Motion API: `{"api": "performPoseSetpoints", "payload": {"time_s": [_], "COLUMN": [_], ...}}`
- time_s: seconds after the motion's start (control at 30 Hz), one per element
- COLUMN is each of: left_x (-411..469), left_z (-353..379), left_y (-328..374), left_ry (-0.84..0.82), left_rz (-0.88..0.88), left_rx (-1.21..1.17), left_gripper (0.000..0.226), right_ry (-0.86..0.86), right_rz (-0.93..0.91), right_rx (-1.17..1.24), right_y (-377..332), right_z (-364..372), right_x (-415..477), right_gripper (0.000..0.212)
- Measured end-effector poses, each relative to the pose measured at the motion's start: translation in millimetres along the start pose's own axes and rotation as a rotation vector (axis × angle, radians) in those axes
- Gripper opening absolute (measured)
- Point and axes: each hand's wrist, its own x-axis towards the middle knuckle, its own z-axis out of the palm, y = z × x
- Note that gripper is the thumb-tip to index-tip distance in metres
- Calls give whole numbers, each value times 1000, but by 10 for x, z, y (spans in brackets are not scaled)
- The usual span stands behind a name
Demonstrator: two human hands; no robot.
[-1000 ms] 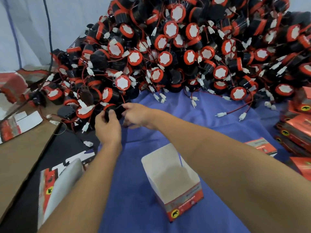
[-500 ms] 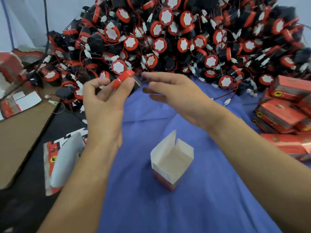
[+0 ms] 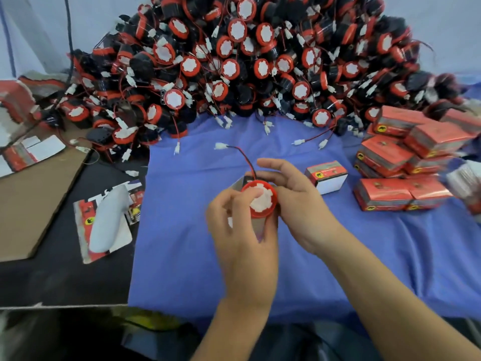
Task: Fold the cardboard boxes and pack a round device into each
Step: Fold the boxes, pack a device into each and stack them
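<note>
Left hand (image 3: 234, 217) pinches round device (image 3: 260, 198), face up, at cardboard box (image 3: 257, 227) mouth (box mostly hidden); right hand (image 3: 294, 201) grips box alongside.

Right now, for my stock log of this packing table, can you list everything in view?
round devices: large pile, black, red-rimmed, white-faced; far side of cloth.
held device: one, red rim, white face; at the mouth of the open box.
open box: one, greyish inside; mostly hidden under the device.
closed boxes: a stack, red; right.
lone box: one, red, white end; left of the stack.
cloth: one, blue; under the work.
flat cartons: few, red-white; left.
cardboard sheet: one, brown; far left.
left hand: grips held device.
right hand: holds open box.
</note>
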Motion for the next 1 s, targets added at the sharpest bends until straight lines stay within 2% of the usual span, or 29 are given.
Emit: {"api": "performPoseSetpoints", "payload": {"time_s": [0.27,0.4,0.5,0.67,0.8,0.9,1.0], "left_x": [-27,49,130,283,366,353,310], "left_z": [-55,-144,-208,-258,-247,-197,-165], "left_y": [-239,-284,-343,-373,-371,-335,-331], "left_ry": [-181,-284,-395,-503,-561,-552,-538], "left_rz": [45,105,120,122,125,124,120], "left_rx": [327,340,340,388,481,508,558], "left_gripper": [47,42,41,40,36,33,31], "right_ry": [78,67,52,53,82,66,28], "right_rz": [-81,-55,5,21,-61,-168,-162], "right_rx": [-418,-514,-493,-600,-837,-995,-1110], "right_y": [180,197,187,176,208,234,233], "right_z": [-74,-127,-177,-208,-172,-105,-123], "right_x": [-80,-100,-82,-62,-76,-85,-33], "right_gripper": [50,54,61,39,19,18,20]}}
